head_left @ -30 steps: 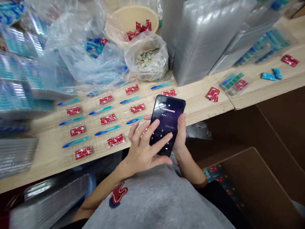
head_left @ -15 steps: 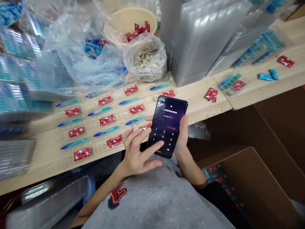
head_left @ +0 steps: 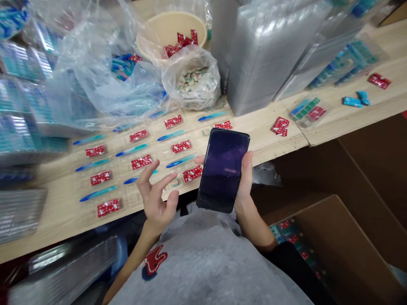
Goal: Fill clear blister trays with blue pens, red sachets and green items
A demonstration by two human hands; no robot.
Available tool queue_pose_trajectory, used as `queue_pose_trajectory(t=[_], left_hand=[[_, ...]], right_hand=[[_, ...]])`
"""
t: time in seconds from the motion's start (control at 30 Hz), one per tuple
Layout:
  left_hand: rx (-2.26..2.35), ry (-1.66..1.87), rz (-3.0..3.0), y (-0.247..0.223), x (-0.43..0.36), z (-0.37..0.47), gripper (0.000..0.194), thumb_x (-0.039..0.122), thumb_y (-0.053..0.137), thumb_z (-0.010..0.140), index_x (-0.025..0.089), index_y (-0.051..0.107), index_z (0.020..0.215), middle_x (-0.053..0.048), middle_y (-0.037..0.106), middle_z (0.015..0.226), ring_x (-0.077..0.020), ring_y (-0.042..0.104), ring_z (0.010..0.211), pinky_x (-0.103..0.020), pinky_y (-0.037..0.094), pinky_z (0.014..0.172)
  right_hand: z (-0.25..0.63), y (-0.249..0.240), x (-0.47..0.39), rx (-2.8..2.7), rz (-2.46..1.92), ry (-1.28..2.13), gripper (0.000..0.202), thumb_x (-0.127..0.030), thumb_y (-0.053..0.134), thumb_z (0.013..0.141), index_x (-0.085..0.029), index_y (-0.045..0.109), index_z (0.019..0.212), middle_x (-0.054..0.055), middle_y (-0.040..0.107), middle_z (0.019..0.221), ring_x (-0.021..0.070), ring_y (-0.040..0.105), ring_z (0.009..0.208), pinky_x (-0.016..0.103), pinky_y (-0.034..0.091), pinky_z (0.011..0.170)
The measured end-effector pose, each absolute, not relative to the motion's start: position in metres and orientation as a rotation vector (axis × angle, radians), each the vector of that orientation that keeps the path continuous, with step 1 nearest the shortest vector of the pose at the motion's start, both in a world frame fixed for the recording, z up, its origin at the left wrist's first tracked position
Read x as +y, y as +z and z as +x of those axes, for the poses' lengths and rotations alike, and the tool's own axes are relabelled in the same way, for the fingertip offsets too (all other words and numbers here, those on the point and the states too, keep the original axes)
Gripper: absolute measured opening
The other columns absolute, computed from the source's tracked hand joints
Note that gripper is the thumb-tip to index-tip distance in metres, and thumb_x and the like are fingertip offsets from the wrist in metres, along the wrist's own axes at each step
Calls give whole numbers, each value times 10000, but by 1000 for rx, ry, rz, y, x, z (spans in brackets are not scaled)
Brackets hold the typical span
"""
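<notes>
A black smartphone [head_left: 224, 169] with a dark purple screen is held upright in my right hand [head_left: 244, 178], thumb along its right edge and a fingertip showing at its left. To its left my left hand [head_left: 157, 197] hovers with fingers apart and nothing in them, over the table's front edge. Around that hand, blue pens [head_left: 180, 161] and red patterned packets [head_left: 192, 173] lie in rows, several of them in clear plastic trays. A small pale-green block [head_left: 174, 182] shows just beyond my left thumb.
Clear bags hold pens [head_left: 122, 65] and small blocks [head_left: 192, 78]; a cream bowl [head_left: 143, 36] holds red packets. Stacked clear plastic trays [head_left: 259, 63] stand at the back. Loose red packets [head_left: 280, 126] lie to the right. An open cardboard box [head_left: 346, 250] with packed sets stands below the table.
My left hand has drawn back from the phone to the left. The keypad and lock-screen text have gone from the screen, leaving it mostly dark purple. My right hand still holds the phone.
</notes>
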State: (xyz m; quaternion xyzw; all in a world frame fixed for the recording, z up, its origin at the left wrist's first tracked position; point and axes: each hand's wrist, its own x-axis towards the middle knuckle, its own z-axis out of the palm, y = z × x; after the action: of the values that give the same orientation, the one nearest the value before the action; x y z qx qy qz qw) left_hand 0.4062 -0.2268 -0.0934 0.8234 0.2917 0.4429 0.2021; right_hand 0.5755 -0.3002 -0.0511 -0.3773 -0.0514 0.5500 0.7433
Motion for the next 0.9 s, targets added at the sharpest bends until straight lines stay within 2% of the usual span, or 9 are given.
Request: queue_pose_trajectory(t=[0.17, 0.33, 0.5, 0.6, 0.73, 0.9], left_hand=[[780, 1239, 2320, -90, -229, 409, 289, 383, 520, 887, 361, 614, 1159, 3, 437, 1423, -234, 443, 1281, -430, 370, 1058], [736, 1247, 2335, -88, -230, 411, 330, 355, 527, 888, 358, 598, 1211, -14, 430, 1425, -240, 450, 1264, -427, 365, 1046], [615, 1274, 2307, -80, -230, 416, 358, 390, 526, 897, 386, 572, 1252, 1, 393, 1440, -250, 424, 1286, -435, 343, 1065], [502, 1197, 2418, -66, -228, 426, 369, 475, 525, 887, 378, 594, 1236, -7, 331, 1480, -284, 386, 1310, -465, 317, 1080], [374, 1140, 2638, -50, -228, 444, 454, 604, 423, 893, 343, 619, 1208, -15, 224, 1547, -290, 323, 1341, -475, 280, 1089], [375, 1086, 2685, -51, -232, 457, 582, 726, 486, 784, 365, 616, 1222, -23, 263, 1542, -336, 284, 1354, -517, 224, 1113]], right_hand=[[575, -53, -301, -175, -839, 1242, 708, -804, 387, 766, -218, 677, 1037, 72, 737, 924, 246, 691, 891, 374, 591, 715], [572, -56, -302, -205, -777, 1342, 776, -846, 332, 747, -218, 691, 1026, 92, 729, 905, 261, 703, 806, 409, 589, 667], [570, -60, -301, -202, -763, 1360, 813, -862, 329, 734, -215, 671, 1088, 99, 727, 901, 274, 694, 858, 422, 584, 688], [567, -62, -301, -199, -786, 1339, 796, -861, 366, 723, -226, 666, 1098, 89, 730, 928, 283, 683, 954, 435, 579, 767], [561, -62, -305, -181, -829, 1325, 795, -858, 383, 723, -221, 662, 1110, 83, 730, 997, 293, 632, 1105, 461, 531, 916], [559, -64, -306, -202, -801, 1318, 781, -863, 394, 717, -243, 660, 1111, 78, 723, 1051, 311, 583, 1186, 512, 488, 985]])
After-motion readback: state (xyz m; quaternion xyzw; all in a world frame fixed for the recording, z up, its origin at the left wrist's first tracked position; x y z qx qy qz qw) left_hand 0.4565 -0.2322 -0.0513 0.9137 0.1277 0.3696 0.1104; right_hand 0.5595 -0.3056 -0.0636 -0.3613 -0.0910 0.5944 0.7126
